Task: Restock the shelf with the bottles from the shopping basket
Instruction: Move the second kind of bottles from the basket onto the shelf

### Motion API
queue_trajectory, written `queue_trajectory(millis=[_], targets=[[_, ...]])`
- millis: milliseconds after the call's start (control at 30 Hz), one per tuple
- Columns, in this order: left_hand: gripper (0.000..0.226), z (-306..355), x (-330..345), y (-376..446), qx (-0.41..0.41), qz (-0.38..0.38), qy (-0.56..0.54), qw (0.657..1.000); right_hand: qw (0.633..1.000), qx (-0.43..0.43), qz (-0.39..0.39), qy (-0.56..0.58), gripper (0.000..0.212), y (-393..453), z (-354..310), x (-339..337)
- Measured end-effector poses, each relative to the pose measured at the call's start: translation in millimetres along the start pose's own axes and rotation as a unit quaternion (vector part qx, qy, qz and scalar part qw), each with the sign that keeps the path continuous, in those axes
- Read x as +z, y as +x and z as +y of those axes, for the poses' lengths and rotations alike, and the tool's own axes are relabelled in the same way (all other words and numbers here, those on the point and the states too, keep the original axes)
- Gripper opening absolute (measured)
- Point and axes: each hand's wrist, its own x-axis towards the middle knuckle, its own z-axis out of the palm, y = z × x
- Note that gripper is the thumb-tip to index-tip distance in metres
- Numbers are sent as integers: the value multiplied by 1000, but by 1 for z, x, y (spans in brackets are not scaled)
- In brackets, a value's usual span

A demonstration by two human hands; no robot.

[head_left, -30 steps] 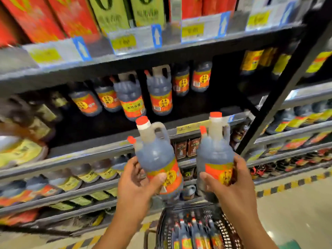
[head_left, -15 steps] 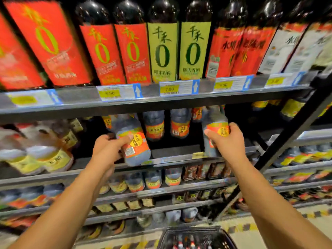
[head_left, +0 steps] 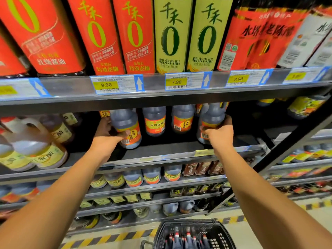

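Note:
My left hand (head_left: 107,136) grips a dark vinegar bottle (head_left: 125,123) with an orange label, held inside the middle shelf (head_left: 161,155) just above its board. My right hand (head_left: 220,134) grips a second such bottle (head_left: 212,115) further right on the same shelf level. Two matching bottles (head_left: 154,121) stand between them at the back. The black shopping basket (head_left: 194,225) sits on the floor below, with several red-capped bottles (head_left: 186,239) inside. The upper shelf edge hides the tops of both held bottles.
Tall red and green labelled bottles (head_left: 170,33) fill the upper shelf behind price tags (head_left: 116,84). Pale jugs (head_left: 36,146) stand on the middle shelf's left. A black upright post (head_left: 296,133) runs diagonally at right. Lower shelves hold small bottles; hazard tape marks the floor.
Both hands lifted their bottles from above the basket and pushed them deeper into the middle shelf. The view has risen and moved closer to the shelf.

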Motion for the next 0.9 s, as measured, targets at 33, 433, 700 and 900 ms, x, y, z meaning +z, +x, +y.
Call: queue_trajectory(millis=[33, 433, 700, 900], targets=[[65, 0, 0, 0, 5, -14, 15, 1000, 1000, 4, -5, 12, 75, 1, 3, 2], [74, 4, 26, -7, 50, 63, 156, 985, 992, -10, 46, 118, 29, 25, -3, 16], [74, 0, 22, 31, 27, 71, 227, 971, 980, 94, 58, 167, 33, 46, -12, 28], [72, -9, 17, 42, 52, 54, 220, 973, 993, 82, 28, 74, 11, 49, -13, 31]])
